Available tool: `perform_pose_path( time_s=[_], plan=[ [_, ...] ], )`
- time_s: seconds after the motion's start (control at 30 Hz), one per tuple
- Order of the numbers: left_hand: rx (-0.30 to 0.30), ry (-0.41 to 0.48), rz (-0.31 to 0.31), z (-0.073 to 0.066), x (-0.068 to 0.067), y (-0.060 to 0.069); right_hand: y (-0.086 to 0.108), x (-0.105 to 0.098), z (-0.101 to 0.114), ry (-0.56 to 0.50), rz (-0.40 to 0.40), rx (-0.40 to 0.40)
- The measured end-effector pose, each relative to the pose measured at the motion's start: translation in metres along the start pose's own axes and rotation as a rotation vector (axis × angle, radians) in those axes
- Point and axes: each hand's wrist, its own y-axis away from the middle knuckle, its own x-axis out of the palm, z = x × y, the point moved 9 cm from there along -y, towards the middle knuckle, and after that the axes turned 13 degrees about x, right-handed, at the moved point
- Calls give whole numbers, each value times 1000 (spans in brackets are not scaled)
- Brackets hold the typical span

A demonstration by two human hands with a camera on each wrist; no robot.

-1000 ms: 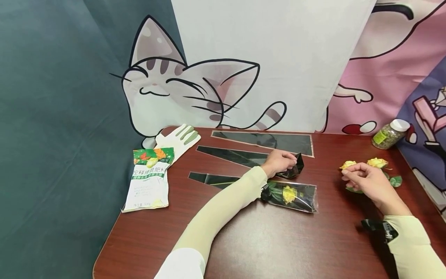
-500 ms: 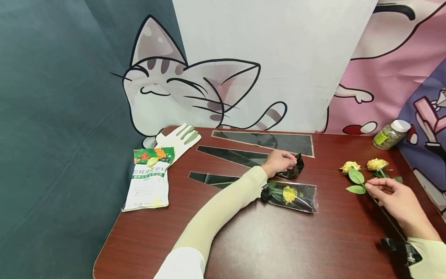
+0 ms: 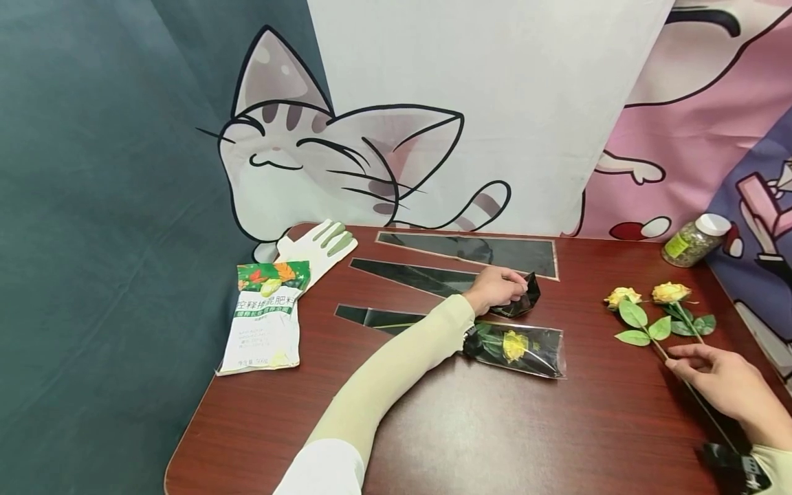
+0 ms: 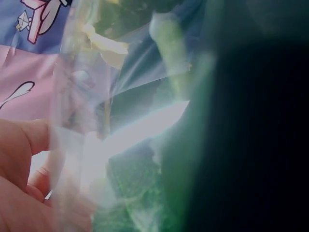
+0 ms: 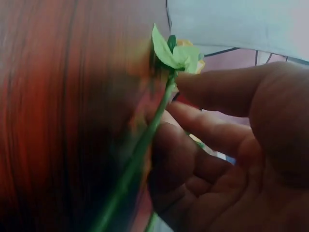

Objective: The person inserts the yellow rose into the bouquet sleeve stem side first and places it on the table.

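Note:
My left hand [image 3: 497, 287] pinches the wide end of a black flower sleeve [image 3: 529, 297], which stands partly raised. Just in front of it lies another sleeve [image 3: 547, 352] with a yellow rose [image 3: 513, 346] inside. Shiny clear film [image 4: 140, 130] fills much of the left wrist view, beside the fingers. On the right, my right hand [image 3: 720, 378] holds the stem of a loose yellow rose [image 3: 623, 297] below its leaves, between thumb and fingers. In the right wrist view the green stem [image 5: 145, 140] runs past the thumb. A second loose rose [image 3: 671, 292] lies alongside.
A flat dark sleeve [image 3: 520, 256] lies at the table's back edge. A white glove [image 3: 318, 251] and a fertilizer bag [image 3: 266, 323] are on the left. A lidded jar [image 3: 694, 242] stands at the back right corner of the wooden table [image 3: 458, 433].
My right hand has moved right and toward me, from the rose's head down along its stem; the flower head stays about in place. My left hand has hardly moved.

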Motion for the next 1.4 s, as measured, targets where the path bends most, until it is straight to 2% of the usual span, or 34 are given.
perform_pose_path(
  time_s=[0.2,0.37,0.57,0.73,0.87,0.97,1.27,1.4],
  plan=[
    [-3,6,-5,0,0,0,1,7,0,80,75,-20],
    [-3,9,-1,-1,0,0,1,10,2,102,119,-15],
    [-2,3,2,-2,-1,0,3,7,14,14,94,-24],
    [0,0,2,-1,0,-1,3,11,28,-39,148,-36],
    [1,1,-2,-1,0,-1,0,11,41,-71,161,-67],
    [3,-4,-4,0,0,-1,-3,12,50,-109,168,-90],
    [4,-15,3,1,2,-2,-13,18,74,-216,263,-114],
    [11,-16,0,1,2,-3,-20,20,88,-264,274,-129]
  ],
)
